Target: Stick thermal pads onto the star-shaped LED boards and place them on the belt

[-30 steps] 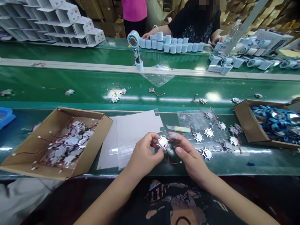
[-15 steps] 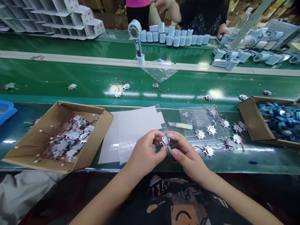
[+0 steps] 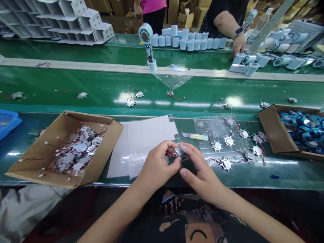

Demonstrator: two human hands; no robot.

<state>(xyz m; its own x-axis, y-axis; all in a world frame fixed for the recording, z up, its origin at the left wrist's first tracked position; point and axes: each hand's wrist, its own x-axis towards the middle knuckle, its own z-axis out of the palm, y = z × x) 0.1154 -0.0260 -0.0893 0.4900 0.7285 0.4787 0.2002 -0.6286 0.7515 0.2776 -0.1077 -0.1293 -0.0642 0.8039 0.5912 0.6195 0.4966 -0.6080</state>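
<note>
A small toothed circuit board (image 3: pixel 179 151) is pinched by the fingers (image 3: pixel 168 145) of the left hand (image 3: pixel 154 165) and right hand (image 3: pixel 202 173) above white sheets (image 3: pixel 149 135); more wired boards (image 3: pixel 79 147) remain heaped in a carton (image 3: pixel 101 158), others laid out on a clear plastic sheet (image 3: pixel 210 128).

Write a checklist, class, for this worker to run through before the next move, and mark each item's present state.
1. Toothed white disc pinched by left hand and right hand: ok.
2. Disc's red wire free of the fingers: cannot tell, the hands hide it.
3. White flap on the disc fully peeled: cannot tell.
4. White sheets within reach: ok.
5. Pale-handled blade lying apart from the hands: ok.
</note>
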